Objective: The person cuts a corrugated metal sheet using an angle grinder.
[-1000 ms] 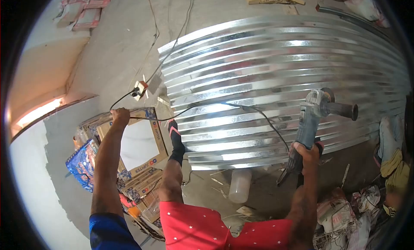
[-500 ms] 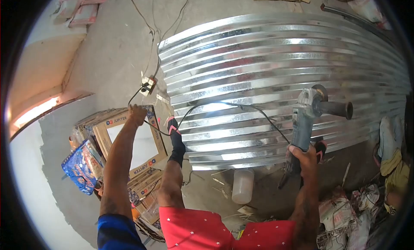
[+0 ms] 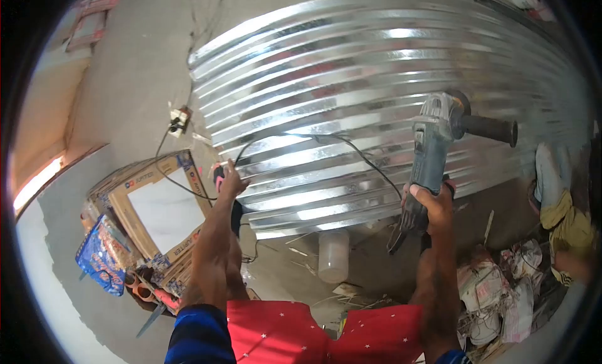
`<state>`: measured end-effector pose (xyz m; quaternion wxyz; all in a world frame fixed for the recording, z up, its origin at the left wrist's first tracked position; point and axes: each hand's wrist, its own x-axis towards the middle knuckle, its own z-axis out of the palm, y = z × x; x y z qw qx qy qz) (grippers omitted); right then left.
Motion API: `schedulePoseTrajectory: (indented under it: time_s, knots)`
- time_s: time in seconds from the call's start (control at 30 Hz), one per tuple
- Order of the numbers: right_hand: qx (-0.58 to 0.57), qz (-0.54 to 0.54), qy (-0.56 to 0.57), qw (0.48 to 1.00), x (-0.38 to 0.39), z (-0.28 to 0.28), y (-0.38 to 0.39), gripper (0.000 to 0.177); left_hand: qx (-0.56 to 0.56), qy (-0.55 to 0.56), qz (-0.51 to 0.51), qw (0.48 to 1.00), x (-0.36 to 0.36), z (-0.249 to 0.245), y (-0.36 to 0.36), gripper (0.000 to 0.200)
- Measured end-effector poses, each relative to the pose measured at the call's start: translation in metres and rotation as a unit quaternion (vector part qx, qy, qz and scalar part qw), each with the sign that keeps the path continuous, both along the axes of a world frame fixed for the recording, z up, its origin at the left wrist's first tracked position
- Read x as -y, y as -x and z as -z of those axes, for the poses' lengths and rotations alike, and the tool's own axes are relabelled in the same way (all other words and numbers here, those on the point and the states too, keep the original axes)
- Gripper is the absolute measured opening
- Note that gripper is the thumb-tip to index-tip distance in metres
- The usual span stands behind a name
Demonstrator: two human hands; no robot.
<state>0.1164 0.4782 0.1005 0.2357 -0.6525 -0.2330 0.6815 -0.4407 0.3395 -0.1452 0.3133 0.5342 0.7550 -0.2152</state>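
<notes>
My right hand [image 3: 433,201] is wrapped round the rear body of an angle grinder [image 3: 429,154], held above a sheet of corrugated metal [image 3: 326,88]. The grinder's side handle [image 3: 489,130] points right, and its disc [image 3: 461,103] is at the far end, partly hidden by the head. Its black power cord [image 3: 360,154] arcs left over the sheet to my left hand [image 3: 232,181], whose fingers are closed on it near the sheet's left edge. From there the cord loops on to a socket box [image 3: 179,121] on the floor.
Cardboard tile boxes [image 3: 122,198] marked Jupiter stand at the left, beside a blue packet [image 3: 103,257]. A translucent plastic container [image 3: 333,257] is by the sheet's near edge. Crumpled sacks [image 3: 495,289] lie at the lower right. Part of another person [image 3: 570,257] shows at the right edge.
My left hand has moved right, from over the tile boxes to the sheet's left edge. The grinder stays in my right hand, and the whole view has shifted.
</notes>
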Motion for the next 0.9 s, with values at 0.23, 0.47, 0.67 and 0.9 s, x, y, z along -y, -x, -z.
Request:
schedulePoseTrajectory:
  time_s: [0.23, 0.47, 0.67, 0.9]
  knots:
    - [0.037, 0.073, 0.052, 0.995, -0.006, -0.016, -0.015, 0.038, 0.105, 0.055, 0.166, 0.979, 0.016, -0.074, -0.020, 0.068]
    - [0.025, 0.095, 0.035, 0.995, 0.005, -0.003, -0.020, 0.032, 0.074, 0.353, 0.481, 0.799, 0.030, -0.183, 0.030, 0.048]
    - [0.019, 0.046, 0.048, 0.998, 0.014, 0.007, -0.017, 0.035, 0.073, 0.327, 0.526, 0.781, 0.025, -0.123, -0.037, 0.030]
    - [0.060, 0.029, 0.086, 0.994, 0.013, -0.002, -0.006, 0.035, 0.085, 0.095, 0.099, 0.987, 0.064, -0.068, -0.175, 0.061]
